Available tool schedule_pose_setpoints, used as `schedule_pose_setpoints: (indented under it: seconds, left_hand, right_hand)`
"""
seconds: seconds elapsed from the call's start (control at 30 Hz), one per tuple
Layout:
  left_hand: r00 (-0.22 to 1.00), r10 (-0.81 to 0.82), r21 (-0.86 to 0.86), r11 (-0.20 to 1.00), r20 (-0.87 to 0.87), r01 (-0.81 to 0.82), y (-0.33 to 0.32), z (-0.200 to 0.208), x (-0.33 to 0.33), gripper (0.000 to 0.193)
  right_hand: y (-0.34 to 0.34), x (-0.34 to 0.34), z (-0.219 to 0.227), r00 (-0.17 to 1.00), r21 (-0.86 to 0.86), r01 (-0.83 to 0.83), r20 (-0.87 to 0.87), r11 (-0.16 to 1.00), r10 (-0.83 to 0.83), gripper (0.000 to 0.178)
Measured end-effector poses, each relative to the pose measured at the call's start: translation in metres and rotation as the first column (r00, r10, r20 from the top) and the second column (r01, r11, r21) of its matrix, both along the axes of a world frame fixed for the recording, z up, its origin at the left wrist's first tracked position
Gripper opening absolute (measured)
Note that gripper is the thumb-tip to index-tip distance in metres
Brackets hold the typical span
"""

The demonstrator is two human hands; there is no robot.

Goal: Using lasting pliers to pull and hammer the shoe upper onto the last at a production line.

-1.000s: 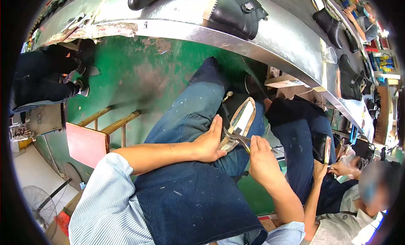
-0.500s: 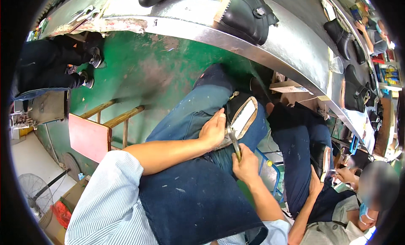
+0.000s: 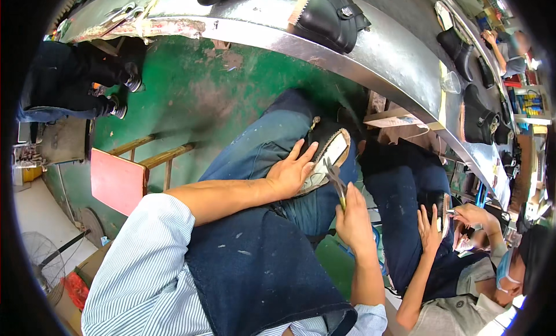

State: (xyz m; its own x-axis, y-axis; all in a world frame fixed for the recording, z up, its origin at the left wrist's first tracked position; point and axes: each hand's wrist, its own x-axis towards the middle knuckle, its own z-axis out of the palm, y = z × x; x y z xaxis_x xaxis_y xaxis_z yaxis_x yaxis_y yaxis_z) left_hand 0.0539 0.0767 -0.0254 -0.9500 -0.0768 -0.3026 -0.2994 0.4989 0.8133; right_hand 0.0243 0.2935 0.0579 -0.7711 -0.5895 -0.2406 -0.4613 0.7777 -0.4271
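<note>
A black boot lies across my lap with its pale, unfinished sole side facing up. My left hand rests along the boot's near edge, fingers stretched out and spread over its dark upper. In my right hand are metal pincers with yellowish-green handles. The fingers are closed round these handles, and the pincers' head is over the sole's edge. Whether the jaws touch the boot I cannot tell. Part of the boot is hidden under my left hand.
A metal-edged bench curves across the top, bearing a black buckled boot and several others. A pink-topped stool stands at left, near a fan. At right, close by, a co-worker works on another boot.
My right hand and the pincers have shifted right and turned slightly. My left fingers have spread apart on the boot. The co-worker's hands have moved too.
</note>
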Motion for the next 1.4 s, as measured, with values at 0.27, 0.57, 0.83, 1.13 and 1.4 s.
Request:
schedule_pose_setpoints:
  seconds: [0.27, 0.57, 0.83, 1.13, 1.4]
  left_hand:
    - [0.973, -0.134, -0.080, 0.989, -0.188, 0.120, -0.003, -0.021, 0.004, 0.057]
    - [0.917, -0.391, -0.188, 0.897, 0.082, 0.399, -0.025, 0.019, -0.022, 0.056]
    - [0.891, -0.447, -0.119, 0.883, 0.078, 0.454, -0.027, 0.018, -0.028, 0.055]
    - [0.804, -0.580, -0.083, 0.802, 0.134, 0.592, -0.037, 0.035, -0.018, 0.054]
    - [0.998, -0.016, 0.164, 0.986, 0.065, 0.005, -0.021, 0.018, 0.022, 0.070]
  right_hand:
    - [-0.003, -0.015, -0.074, 0.965, -0.169, 0.092, -0.230, 0.981, -0.130, 0.033]
    - [0.018, -0.048, -0.014, 0.641, 0.039, 0.379, 0.709, 0.925, -0.293, 0.021]
    - [-0.033, -0.071, -0.025, 0.970, 0.089, 0.128, 0.195, 0.988, -0.143, 0.030]
    - [-0.022, -0.041, -0.023, 0.924, -0.044, 0.214, 0.334, 0.976, -0.188, 0.033]
    - [-0.029, -0.012, -0.005, 0.888, -0.011, 0.239, 0.407, 0.971, -0.214, 0.031]
